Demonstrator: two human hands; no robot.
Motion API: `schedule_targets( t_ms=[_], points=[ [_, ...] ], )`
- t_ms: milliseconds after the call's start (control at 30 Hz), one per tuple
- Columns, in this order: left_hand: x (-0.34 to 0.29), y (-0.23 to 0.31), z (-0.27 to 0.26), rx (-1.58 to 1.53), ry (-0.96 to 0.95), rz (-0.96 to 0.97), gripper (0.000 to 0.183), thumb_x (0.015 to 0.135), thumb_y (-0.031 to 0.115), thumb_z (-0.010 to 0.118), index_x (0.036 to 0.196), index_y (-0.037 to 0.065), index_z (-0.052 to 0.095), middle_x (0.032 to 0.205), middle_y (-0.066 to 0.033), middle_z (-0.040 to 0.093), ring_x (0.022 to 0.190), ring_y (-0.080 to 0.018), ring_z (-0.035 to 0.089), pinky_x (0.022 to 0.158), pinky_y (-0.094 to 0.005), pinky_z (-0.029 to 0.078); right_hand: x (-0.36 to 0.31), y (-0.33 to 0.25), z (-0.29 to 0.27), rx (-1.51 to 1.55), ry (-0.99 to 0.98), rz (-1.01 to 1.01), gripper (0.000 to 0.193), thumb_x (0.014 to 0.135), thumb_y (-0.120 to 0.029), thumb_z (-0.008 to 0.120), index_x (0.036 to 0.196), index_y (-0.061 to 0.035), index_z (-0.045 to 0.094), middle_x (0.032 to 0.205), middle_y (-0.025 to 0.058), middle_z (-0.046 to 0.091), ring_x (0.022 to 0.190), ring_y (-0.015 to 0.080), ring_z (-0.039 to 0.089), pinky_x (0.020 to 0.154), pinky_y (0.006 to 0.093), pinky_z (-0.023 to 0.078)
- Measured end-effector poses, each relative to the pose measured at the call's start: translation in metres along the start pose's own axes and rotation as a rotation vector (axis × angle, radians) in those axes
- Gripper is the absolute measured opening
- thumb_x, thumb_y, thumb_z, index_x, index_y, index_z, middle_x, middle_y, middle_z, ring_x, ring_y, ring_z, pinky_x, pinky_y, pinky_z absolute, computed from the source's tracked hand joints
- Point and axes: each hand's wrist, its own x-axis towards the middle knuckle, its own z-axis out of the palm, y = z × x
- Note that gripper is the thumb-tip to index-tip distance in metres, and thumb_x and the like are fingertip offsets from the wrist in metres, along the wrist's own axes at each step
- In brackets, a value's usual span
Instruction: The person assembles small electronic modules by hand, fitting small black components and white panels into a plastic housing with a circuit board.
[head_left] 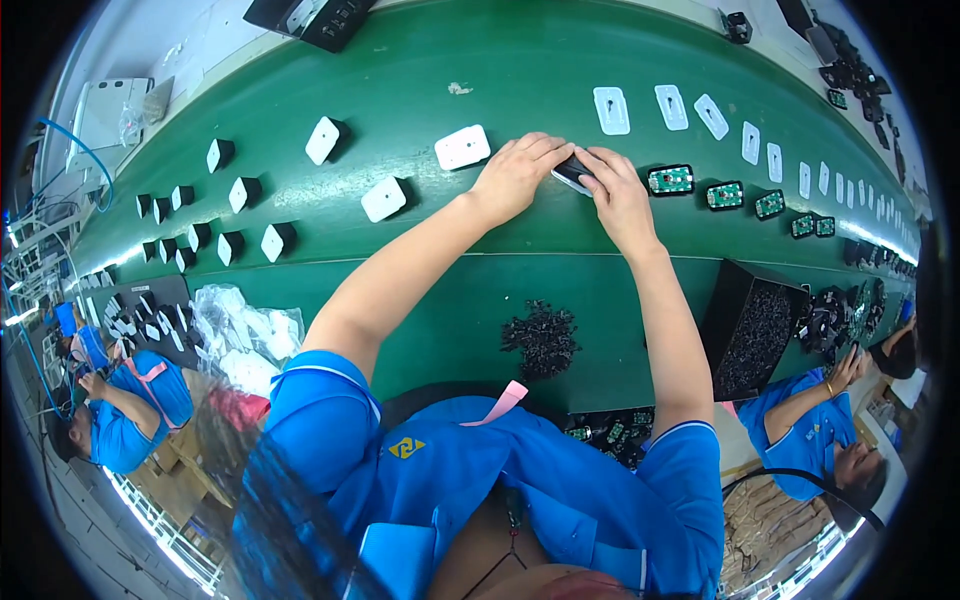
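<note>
Both my hands meet over the green bench, holding a small black plastic housing with a white face [572, 173] between them. My left hand [519, 178] presses its fingertips at the housing's left end. My right hand [620, 195] wraps its fingers and thumb round the other end. Much of the housing is hidden under the fingers. Just left of my left hand lies a white-faced housing [462, 148]. To the right of my right hand sits an open black housing with a green circuit board [671, 180], the nearest of a row.
White covers [612, 111] line the far right. Closed white-and-black housings [385, 199] stand at left. A pile of small black parts [541, 339] lies near me; a black box [752, 330] of similar bits is at right. Co-workers [150, 405] in blue sit on both sides.
</note>
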Motion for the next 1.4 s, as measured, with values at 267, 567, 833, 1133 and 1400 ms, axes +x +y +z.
schedule_targets(
  t_ms=[267, 567, 833, 1133, 1400],
  points=[
    [-0.001, 0.003, -0.010, -0.170, 0.000, -0.077, 0.057, 0.072, -0.013, 0.048, 0.124, 0.007, 0.057, 0.130, -0.0085, 0.054, 0.120, -0.0275, 0.050, 0.099, -0.0402, 0.042, -0.005, -0.005, 0.005, 0.002, 0.119, -0.027, 0.034, 0.083, -0.010, 0.064, 0.117, -0.0073, 0.061, 0.116, 0.0084, 0.061, 0.104, 0.0288, 0.057, 0.088, 0.0373, 0.048],
    [-0.015, -0.001, -0.010, -0.129, -0.066, -0.074, 0.061, 0.073, -0.014, 0.048, 0.130, 0.008, 0.053, 0.133, -0.0082, 0.053, 0.127, -0.0260, 0.046, 0.103, -0.0388, 0.039, -0.013, -0.015, 0.022, -0.135, 0.097, -0.043, 0.035, 0.082, -0.009, 0.065, 0.117, -0.0081, 0.062, 0.117, 0.0090, 0.060, 0.103, 0.0283, 0.058, 0.084, 0.0367, 0.051],
    [-0.017, -0.010, -0.014, -0.103, -0.031, -0.028, 0.059, 0.074, -0.013, 0.048, 0.128, 0.009, 0.056, 0.132, -0.0066, 0.055, 0.126, -0.0253, 0.048, 0.101, -0.0388, 0.041, -0.007, -0.019, 0.019, -0.088, 0.085, -0.019, 0.037, 0.080, -0.008, 0.067, 0.117, -0.0098, 0.062, 0.116, 0.0083, 0.060, 0.103, 0.0274, 0.058, 0.082, 0.0365, 0.051],
    [-0.013, -0.007, -0.015, -0.132, -0.041, -0.075, 0.062, 0.073, -0.015, 0.047, 0.127, 0.011, 0.057, 0.131, -0.0040, 0.056, 0.126, -0.0242, 0.047, 0.102, -0.0389, 0.040, -0.012, -0.017, 0.023, 0.012, 0.169, 0.024, 0.034, 0.080, -0.008, 0.068, 0.113, -0.0080, 0.064, 0.116, 0.0077, 0.063, 0.103, 0.0272, 0.059, 0.085, 0.0367, 0.051],
    [-0.024, -0.012, -0.016, -0.019, -0.042, -0.011, 0.063, 0.069, -0.010, 0.055, 0.128, 0.011, 0.055, 0.134, -0.0023, 0.054, 0.129, -0.0206, 0.046, 0.101, -0.0371, 0.040, -0.015, -0.029, 0.039, -0.262, 0.200, -0.062, 0.033, 0.079, -0.005, 0.065, 0.112, -0.0084, 0.064, 0.114, 0.0099, 0.060, 0.102, 0.0270, 0.060, 0.080, 0.0353, 0.053]
  ],
)
